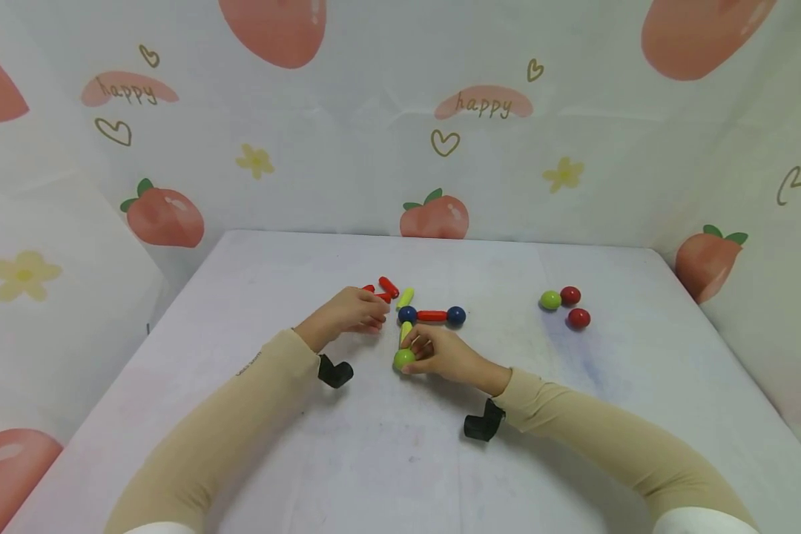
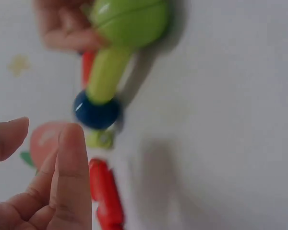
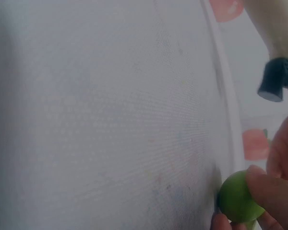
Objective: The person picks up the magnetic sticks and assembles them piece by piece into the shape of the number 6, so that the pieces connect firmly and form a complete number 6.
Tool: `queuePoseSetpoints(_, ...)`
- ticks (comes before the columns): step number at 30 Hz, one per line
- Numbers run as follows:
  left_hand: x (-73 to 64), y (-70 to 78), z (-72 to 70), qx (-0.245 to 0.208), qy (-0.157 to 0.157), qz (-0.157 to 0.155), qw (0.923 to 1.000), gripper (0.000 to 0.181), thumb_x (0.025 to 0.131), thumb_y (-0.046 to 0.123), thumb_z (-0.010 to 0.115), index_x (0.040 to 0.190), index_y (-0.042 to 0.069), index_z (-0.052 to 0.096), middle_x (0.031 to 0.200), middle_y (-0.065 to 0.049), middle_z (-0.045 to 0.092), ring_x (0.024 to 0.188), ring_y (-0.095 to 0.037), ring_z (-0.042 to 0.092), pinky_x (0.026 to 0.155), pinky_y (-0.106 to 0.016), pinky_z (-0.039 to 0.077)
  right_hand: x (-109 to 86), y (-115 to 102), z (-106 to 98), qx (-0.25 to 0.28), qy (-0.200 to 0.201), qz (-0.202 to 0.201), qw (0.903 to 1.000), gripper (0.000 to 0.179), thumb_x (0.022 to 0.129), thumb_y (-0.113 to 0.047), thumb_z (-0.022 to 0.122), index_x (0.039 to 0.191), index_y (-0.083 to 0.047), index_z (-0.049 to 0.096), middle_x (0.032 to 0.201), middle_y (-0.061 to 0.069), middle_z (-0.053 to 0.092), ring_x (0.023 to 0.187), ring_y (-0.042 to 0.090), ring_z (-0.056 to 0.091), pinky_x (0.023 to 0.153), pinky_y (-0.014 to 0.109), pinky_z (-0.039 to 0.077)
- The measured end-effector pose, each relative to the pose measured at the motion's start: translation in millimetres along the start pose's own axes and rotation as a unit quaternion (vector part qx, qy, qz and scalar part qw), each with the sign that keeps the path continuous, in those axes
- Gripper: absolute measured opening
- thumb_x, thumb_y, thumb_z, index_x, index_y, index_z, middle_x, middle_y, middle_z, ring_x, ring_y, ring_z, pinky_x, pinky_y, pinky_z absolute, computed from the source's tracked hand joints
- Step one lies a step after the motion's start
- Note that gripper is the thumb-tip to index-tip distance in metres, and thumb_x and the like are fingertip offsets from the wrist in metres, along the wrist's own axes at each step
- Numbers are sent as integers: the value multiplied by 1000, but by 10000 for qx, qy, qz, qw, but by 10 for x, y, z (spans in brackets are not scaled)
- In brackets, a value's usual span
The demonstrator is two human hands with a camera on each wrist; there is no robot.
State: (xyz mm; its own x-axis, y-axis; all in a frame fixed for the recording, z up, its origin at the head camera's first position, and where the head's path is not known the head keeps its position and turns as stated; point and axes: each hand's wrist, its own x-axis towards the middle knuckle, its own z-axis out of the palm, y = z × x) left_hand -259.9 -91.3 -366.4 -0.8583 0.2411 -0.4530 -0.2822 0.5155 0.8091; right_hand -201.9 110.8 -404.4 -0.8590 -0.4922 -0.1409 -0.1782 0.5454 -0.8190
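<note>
Right hand [image 1: 450,357] gripping a green ball [image 1: 403,362] between thumb and fingers; left hand [image 1: 350,315] holding nothing that shows. Head view: the green ball lies at the near end of a yellow-green stick [image 1: 405,331], whose far end meets a blue ball [image 1: 407,316]; from this a red stick [image 1: 432,316] runs right to a second blue ball [image 1: 456,316]. A loose yellow-green stick [image 1: 406,297] lies just beyond the first blue ball, loose red sticks [image 1: 389,287] lie near the left hand, and a loose green ball [image 1: 550,300] with two red balls [image 1: 578,319] sits well to the right. Left wrist view: the left thumb and fingers stand apart; gripped ball, stick and first blue ball form one line. Pressure along that line, not across it, should keep the joint straight; the left hand would serve best by steadying the blue ball. Right wrist view: thumb and fingers bear on different sides of the green ball; the stick is mostly hidden, so the joint's depth cannot be told. An even pinch should prevent rolling.
</note>
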Motion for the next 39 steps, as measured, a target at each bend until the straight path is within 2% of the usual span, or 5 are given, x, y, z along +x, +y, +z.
queuePoseSetpoints(7,53,90,-386,-75,1100,462,9928,35,95,25,54,124,5,55,114,-15,60,98,-25,62,86,-30,54,2,-4,9,-2,17,39,10000,33,75,-17,77,102,-13,58,95,6,63,79,12,60,72,23,52)
queuePoseSetpoints(10,99,57,-475,98,1356,704,9882,33,95,21,51,123,3,55,117,-17,59,105,-31,60,91,-34,52,-3,-8,10,-11,29,71,10000,33,75,-17,77,102,-14,59,94,5,63,79,12,60,72,23,51)
queuePoseSetpoints(13,190,-15,-507,337,1488,639,9862,31,95,21,52,120,5,58,118,-16,59,105,-31,58,92,-35,51,-7,-10,8,-38,33,87,9999,33,75,-18,77,102,-14,59,94,5,63,79,12,60,72,23,51)
queuePoseSetpoints(24,414,-127,-421,995,1280,-116,9867,27,91,21,60,116,14,65,122,-8,59,94,-19,54,80,-25,47,-8,-34,-1,13,-5,121,9999,33,75,-18,77,103,-13,58,95,6,63,80,13,59,73,23,52)
queuePoseSetpoints(39,476,-115,-369,1614,1220,-90,9793,24,89,18,63,112,10,67,108,-9,61,82,-16,50,65,-20,41,8,-9,2,-94,-22,-70,9999,32,76,-18,77,102,-12,58,93,6,63,78,11,58,70,21,50)
